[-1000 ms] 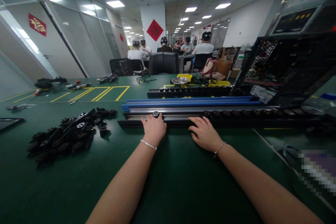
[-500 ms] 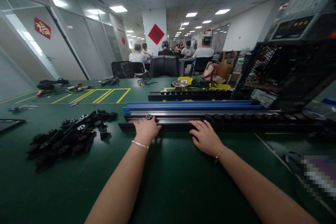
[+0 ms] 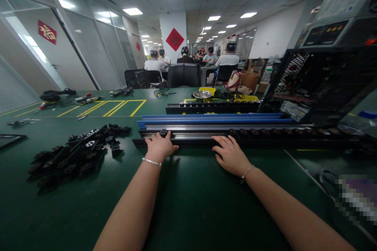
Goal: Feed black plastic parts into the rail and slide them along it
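Note:
My left hand (image 3: 160, 148) lies over the left end of a long black rail with a silvery channel (image 3: 194, 135), fingers spread and thumb out to the right. A small black part (image 3: 163, 132) sits on the rail at its fingertips, partly hidden by them. Farther right, my right hand (image 3: 231, 155) rests its outstretched fingertips on the rail's near edge, with nothing visible in them. To the right of these fingers, a row of small black parts (image 3: 259, 132) sits along the rail. A heap of similar black parts (image 3: 79, 153) lies on the green table to the left.
Behind the rail lie blue rails (image 3: 212, 117) and another black rail holding parts (image 3: 218, 106). A metal dish (image 3: 202, 94) stands farther back. An open black computer case (image 3: 321, 82) rises at the right. Hand tools (image 3: 88, 98) lie at the far left. Several people sit in the background.
My left hand has shifted slightly left along the rail, and the small black part at its fingertips has moved left too. My right hand stays almost in place.

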A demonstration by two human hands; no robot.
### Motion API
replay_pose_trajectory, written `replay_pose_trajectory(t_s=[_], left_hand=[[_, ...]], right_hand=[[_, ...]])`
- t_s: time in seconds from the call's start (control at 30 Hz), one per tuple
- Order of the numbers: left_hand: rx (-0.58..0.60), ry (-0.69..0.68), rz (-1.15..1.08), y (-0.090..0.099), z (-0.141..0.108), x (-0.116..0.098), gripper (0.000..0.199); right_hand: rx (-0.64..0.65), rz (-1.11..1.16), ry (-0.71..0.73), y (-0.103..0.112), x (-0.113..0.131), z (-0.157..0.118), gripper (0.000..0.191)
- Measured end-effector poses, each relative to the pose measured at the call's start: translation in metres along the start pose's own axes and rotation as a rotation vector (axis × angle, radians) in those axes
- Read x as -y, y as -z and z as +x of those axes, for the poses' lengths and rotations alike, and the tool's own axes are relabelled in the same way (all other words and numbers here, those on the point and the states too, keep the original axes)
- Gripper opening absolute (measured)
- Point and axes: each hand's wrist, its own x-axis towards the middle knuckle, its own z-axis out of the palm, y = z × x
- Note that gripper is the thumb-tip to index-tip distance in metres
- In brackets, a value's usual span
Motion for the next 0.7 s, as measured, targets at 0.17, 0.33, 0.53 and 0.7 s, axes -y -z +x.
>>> replay_pose_trajectory(t_s=[0.17, 0.33, 0.53, 0.7], left_hand=[[0.001, -0.001, -0.01, -0.001, 0.003, 0.006, 0.082], [0.004, -0.004, -0.023, -0.001, 0.004, 0.009, 0.08], [-0.011, -0.004, -0.027, -0.001, 0.005, 0.015, 0.078], [-0.005, 0.021, -0.032, -0.003, 0.011, 0.022, 0.079]], right_hand=[[-0.004, -0.003, 0.002, 0.001, 0.0, 0.0, 0.019], [0.002, -0.005, 0.003, 0.001, 0.0, 0.0, 0.019], [-0.01, -0.007, 0.002, 0.0, 0.0, 0.0, 0.019], [-0.019, -0.005, 0.004, 0.0, 0.0, 0.0, 0.019]])
